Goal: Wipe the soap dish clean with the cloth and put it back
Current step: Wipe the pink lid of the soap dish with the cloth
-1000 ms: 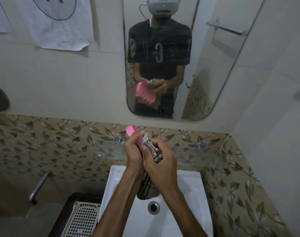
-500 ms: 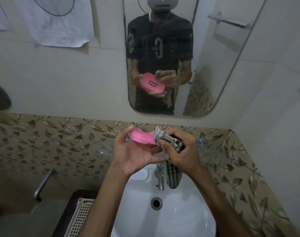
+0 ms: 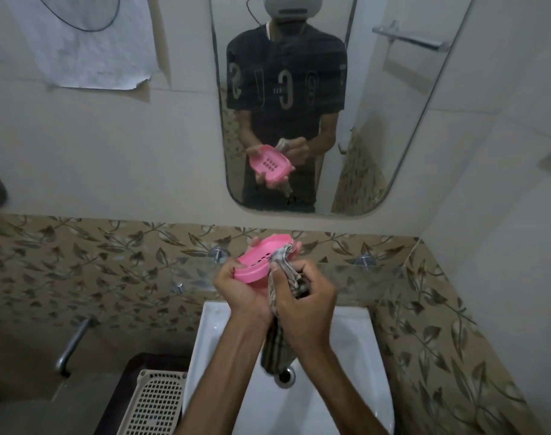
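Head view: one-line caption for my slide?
Left hand holds pink soap dish while right hand wipes it with cloth above sink.

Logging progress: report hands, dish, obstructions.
Left hand grips pink soap dish above sink. Right hand grips checked cloth, pressed into dish. Nothing in the way.

There is one pink soap dish (image 3: pixel 258 258). There is one checked cloth (image 3: pixel 279 309). Two hands show, a left hand (image 3: pixel 243 288) and a right hand (image 3: pixel 302 296). There is one white sink (image 3: pixel 356 356), one mirror (image 3: pixel 377 136), one white plastic basket (image 3: pixel 155 403), and one glass shelf (image 3: pixel 362 274).
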